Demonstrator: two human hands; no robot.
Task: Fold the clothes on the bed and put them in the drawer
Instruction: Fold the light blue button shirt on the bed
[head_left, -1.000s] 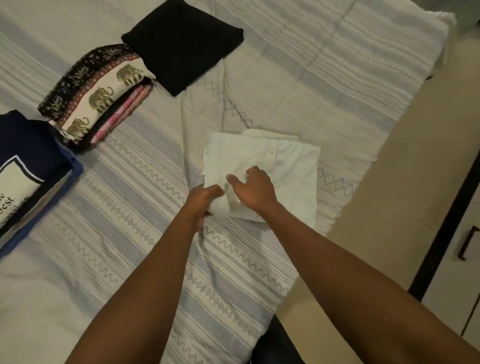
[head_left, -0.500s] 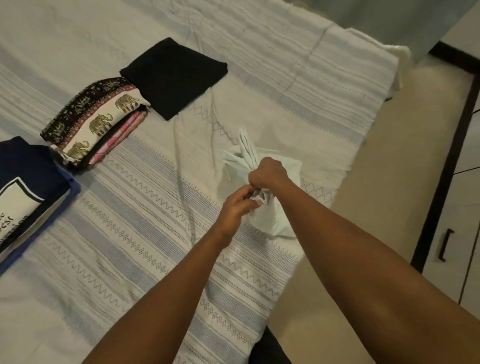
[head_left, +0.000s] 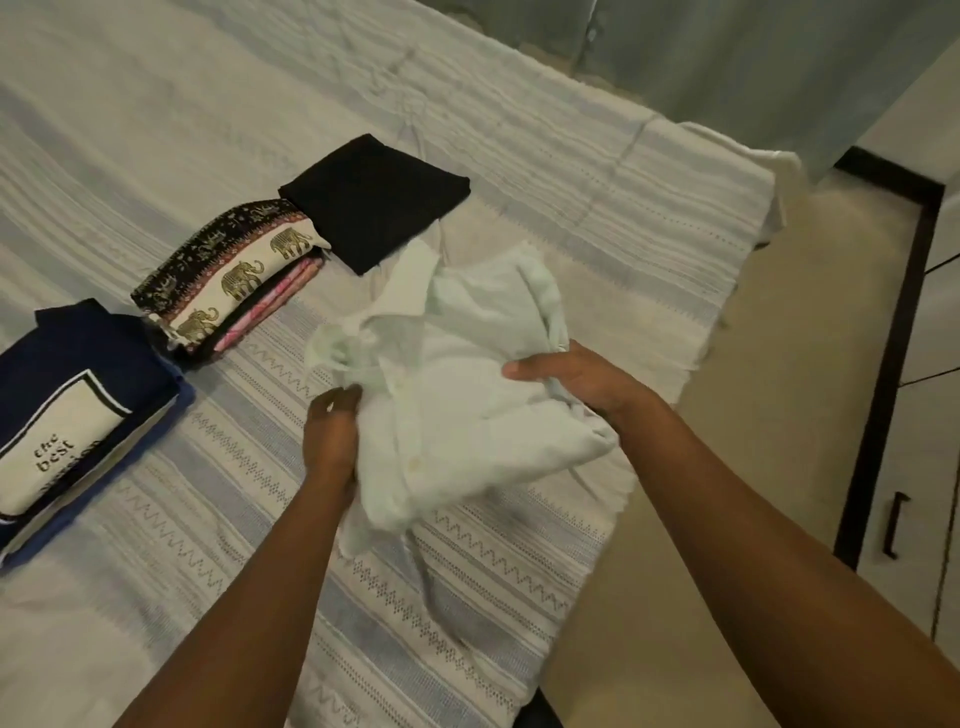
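Gripping rumpled white shirt (head_left: 467, 374), buttons showing, both hands.

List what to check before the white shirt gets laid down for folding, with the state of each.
1. Left hand grips the white shirt: ok.
2. Right hand grips it: ok.
3. Shirt spread flat: not ok, it is bunched and held above the bed.
4. Bare bedspread beneath the shirt: ok.
5. Folded piles out of the way: ok for the navy stack and the elephant-print stack; cannot tell whether the shirt's far edge touches the black garment.
6. Drawer open: not ok, the cabinet front at the right looks shut.
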